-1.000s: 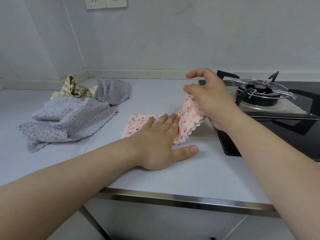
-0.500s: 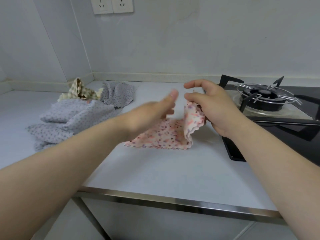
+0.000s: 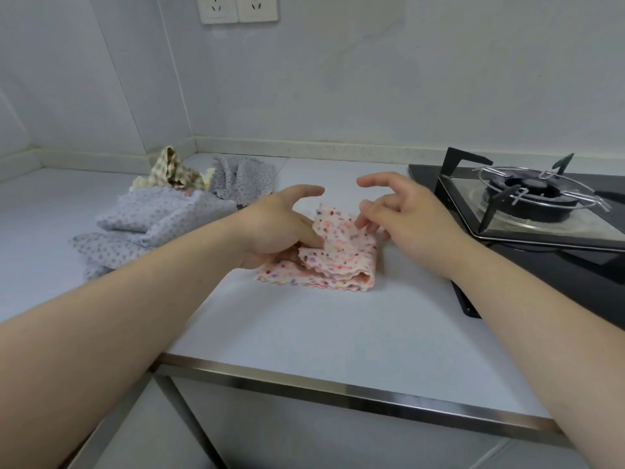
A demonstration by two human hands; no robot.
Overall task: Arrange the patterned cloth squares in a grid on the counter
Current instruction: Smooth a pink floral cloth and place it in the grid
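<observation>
at pink cloth (image 3: 342, 257), left hand (image 3: 274, 228) tucked under, right hand (image 3: 410, 219) splayed

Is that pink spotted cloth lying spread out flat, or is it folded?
Folded. The pink spotted cloth is doubled over on the counter: two wavy-edged layers stack at its near edge, and one corner stands up.

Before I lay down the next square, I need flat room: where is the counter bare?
Bare: the front strip of counter between the pink cloth and the metal edge, and the back patch between the grey cloths and the stove. Crowded: the left corner, heaped with those cloths and a checked cloth.
</observation>
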